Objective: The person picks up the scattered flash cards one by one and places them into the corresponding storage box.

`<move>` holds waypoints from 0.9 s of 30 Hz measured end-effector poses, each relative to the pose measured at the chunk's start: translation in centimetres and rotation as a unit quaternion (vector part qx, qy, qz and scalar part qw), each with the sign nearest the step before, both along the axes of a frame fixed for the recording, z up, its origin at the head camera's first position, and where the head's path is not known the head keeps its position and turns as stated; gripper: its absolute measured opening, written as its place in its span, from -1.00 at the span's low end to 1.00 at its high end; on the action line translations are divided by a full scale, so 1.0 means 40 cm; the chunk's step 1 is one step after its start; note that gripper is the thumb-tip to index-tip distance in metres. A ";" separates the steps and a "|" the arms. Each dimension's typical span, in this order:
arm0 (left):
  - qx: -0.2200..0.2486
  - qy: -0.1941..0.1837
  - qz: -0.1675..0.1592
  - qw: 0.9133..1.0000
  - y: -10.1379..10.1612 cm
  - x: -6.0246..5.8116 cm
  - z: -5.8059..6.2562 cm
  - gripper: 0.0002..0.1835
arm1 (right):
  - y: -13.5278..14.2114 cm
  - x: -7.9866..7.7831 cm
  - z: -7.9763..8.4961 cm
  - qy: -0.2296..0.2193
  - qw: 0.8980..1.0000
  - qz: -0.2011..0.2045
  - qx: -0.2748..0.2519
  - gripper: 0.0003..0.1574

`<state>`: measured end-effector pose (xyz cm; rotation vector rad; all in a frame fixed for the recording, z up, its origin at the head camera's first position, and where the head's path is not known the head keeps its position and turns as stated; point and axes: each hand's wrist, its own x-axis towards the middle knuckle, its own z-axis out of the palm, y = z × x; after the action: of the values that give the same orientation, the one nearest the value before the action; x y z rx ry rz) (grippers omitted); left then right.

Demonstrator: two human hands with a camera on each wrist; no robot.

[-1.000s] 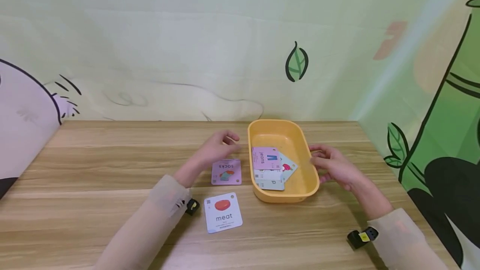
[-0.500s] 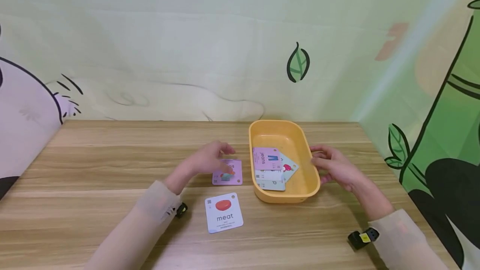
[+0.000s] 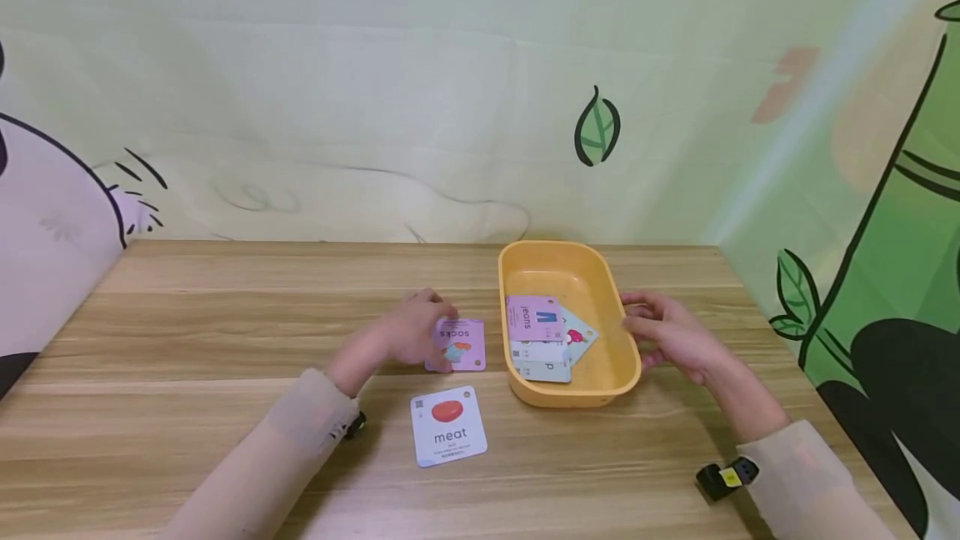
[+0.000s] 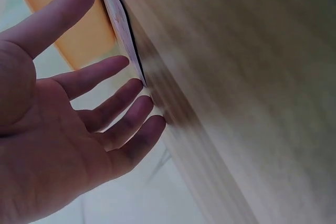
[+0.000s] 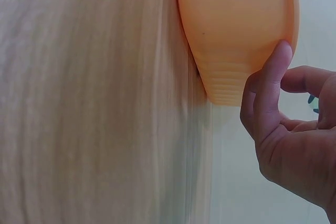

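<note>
A purple "socks" card (image 3: 468, 348) lies on the wooden table with my left hand (image 3: 411, 328) at its left side, partly covering it. In the left wrist view, the thumb (image 4: 63, 17) and spread fingers (image 4: 122, 148) reach along the card's edge (image 4: 122, 22). My right hand (image 3: 671, 336) touches the right outer side of a yellow plastic tray (image 3: 624, 357), with a thumb (image 5: 273, 85) against the wall near the rim. Inside the tray, a purple "jeans" card (image 3: 528, 318) overlaps several pale cards (image 3: 543, 371). The white "meat" card (image 3: 448, 427) lies nearer me.
Wood-grain tabletop (image 3: 225, 332) extends to the left of the cards and in front of the tray. A printed backdrop (image 3: 360, 107) with leaves and green stalks rises along the back edge and right side.
My left hand has come down and left from beside the tray onto the left part of the socks card. The right hand, the tray and the cards stay where they were.
</note>
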<state>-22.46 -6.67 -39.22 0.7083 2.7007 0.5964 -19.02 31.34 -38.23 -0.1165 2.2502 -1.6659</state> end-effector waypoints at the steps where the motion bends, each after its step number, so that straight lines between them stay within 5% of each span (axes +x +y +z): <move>1: -0.001 0.000 0.000 1.000 0.000 0.000 -0.002 -0.19 | 0.000 0.000 0.000 0.000 1.000 0.000 -0.001 -0.29; 18: 0.002 0.000 0.028 1.000 -0.001 -0.008 -0.010 -0.20 | 0.001 -0.001 -0.002 0.000 1.000 -0.002 0.000 -0.29; 27: 0.043 0.006 0.049 0.998 -0.009 -0.019 -0.002 -0.29 | 0.001 -0.002 -0.004 -0.001 1.000 -0.004 0.001 -0.29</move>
<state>-23.21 -7.03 -39.29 0.6052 2.7478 0.7372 -19.11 31.38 -38.38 -0.1052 2.2536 -1.6681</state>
